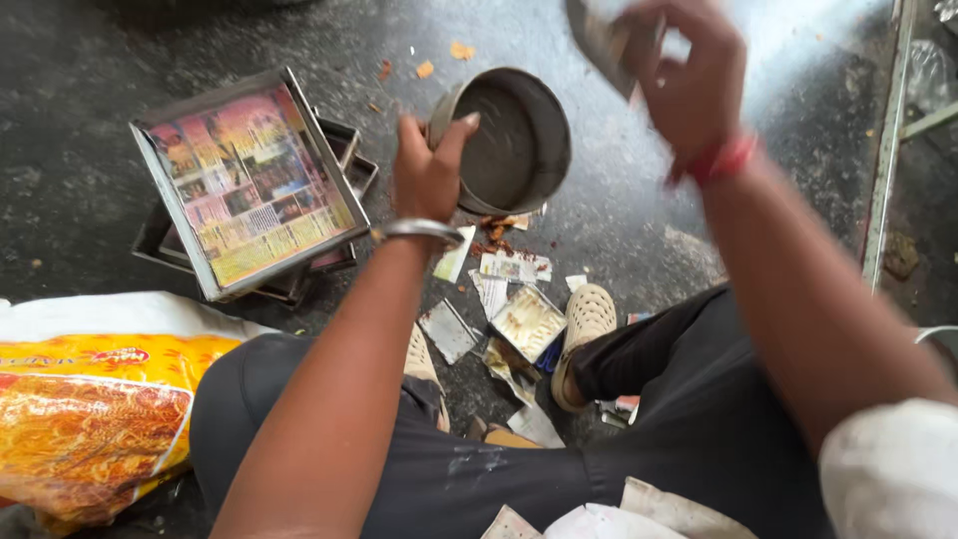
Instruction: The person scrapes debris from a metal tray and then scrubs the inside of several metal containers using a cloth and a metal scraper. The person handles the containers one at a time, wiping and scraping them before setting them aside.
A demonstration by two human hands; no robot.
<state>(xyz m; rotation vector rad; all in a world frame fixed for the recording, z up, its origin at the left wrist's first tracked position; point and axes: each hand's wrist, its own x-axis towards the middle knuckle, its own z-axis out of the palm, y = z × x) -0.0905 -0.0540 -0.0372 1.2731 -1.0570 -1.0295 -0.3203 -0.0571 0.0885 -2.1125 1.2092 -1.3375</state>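
So your left hand [427, 172] is clamped on the rim of a round metal baking tin [511, 140], thumb over the edge, tilting it so its open side faces you above the dark floor [90, 80]. Your right hand [689, 85] is up high, fingers closed round a flat metal scraper [599, 40], though it's blurry so the exact shape is hard to call. Left of the tin there's a stack of square metal trays [249, 185], the top one lined with colourful printed paper. Paper scraps [509, 299] and crumbs lie right under the tin, near your light shoes [587, 319]. An orange-and-white plastic bag [95, 399] sits by your left knee.
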